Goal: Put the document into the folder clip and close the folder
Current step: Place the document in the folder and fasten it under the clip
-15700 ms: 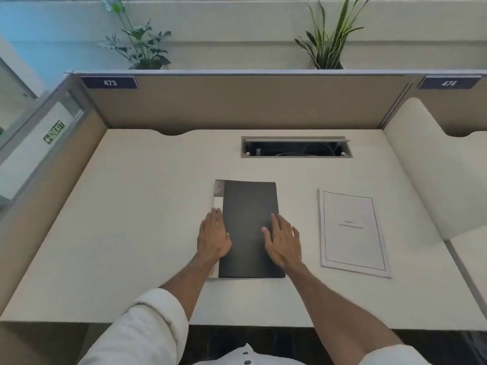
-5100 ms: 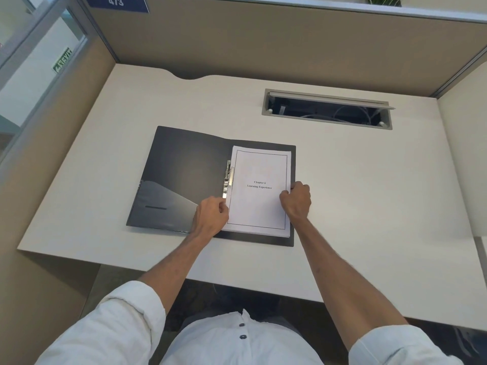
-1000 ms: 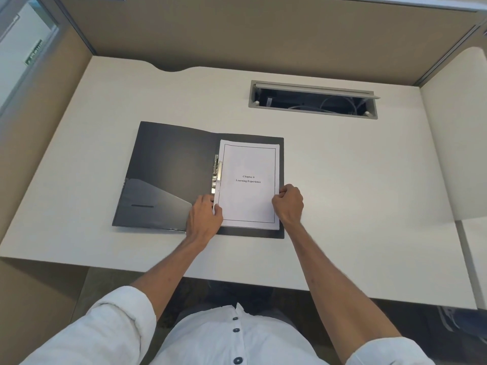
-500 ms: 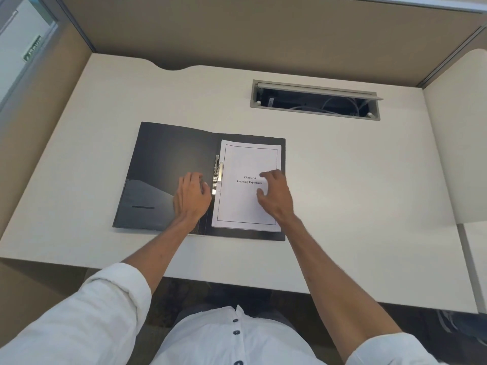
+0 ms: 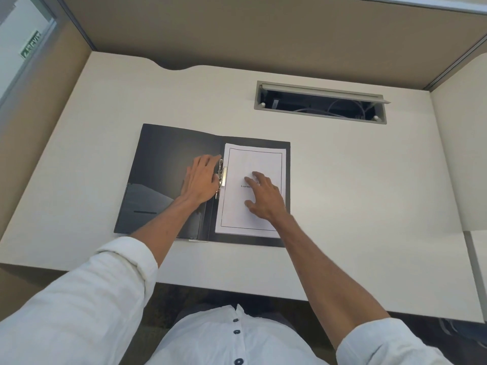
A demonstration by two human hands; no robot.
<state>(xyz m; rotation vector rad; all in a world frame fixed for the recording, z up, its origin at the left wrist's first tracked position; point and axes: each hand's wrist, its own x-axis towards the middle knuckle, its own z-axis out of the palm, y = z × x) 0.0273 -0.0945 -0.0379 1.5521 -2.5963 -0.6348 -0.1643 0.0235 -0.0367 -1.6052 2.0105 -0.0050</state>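
A black folder [image 5: 160, 164] lies open flat on the desk. The white document [image 5: 259, 159] rests on its right half, its left edge against the metal clip [image 5: 222, 175] at the spine. My left hand [image 5: 201, 180] lies flat on the left flap with its fingers at the clip; whether they press it I cannot tell. My right hand [image 5: 264, 197] lies spread on the middle of the document and covers part of the printed title.
The pale desk [image 5: 355, 193] has an open cable slot [image 5: 320, 102] at the back right. Brown partition walls [image 5: 263, 35] close off the back and left side. The desk's front edge runs just below the folder.
Both hands have moved up from the folder's lower edge: the left onto the left flap beside the clip, the right from a fist at the page corner to lying flat on the page.
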